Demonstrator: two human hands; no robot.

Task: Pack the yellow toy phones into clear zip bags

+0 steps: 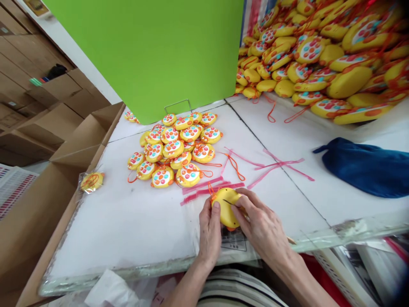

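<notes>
My left hand grips the edge of a yellow rounded toy, its plain back turned up with small holes in it. An orange cord loop rises from the toy's upper left side. In my right hand is a thin dark pointed tool, pinched between thumb and fingers, its tip at the toy's back. Most of the tool is hidden by the fingers. Below the toy lies a clear plastic bag with dark print. Beyond my hands is a pile of similar toys, showing white faces with coloured dots.
A large heap of the toys fills the back right. A green board stands behind the pile. Blue cloth lies at right. One bagged toy sits at the left edge, beside an open cardboard box.
</notes>
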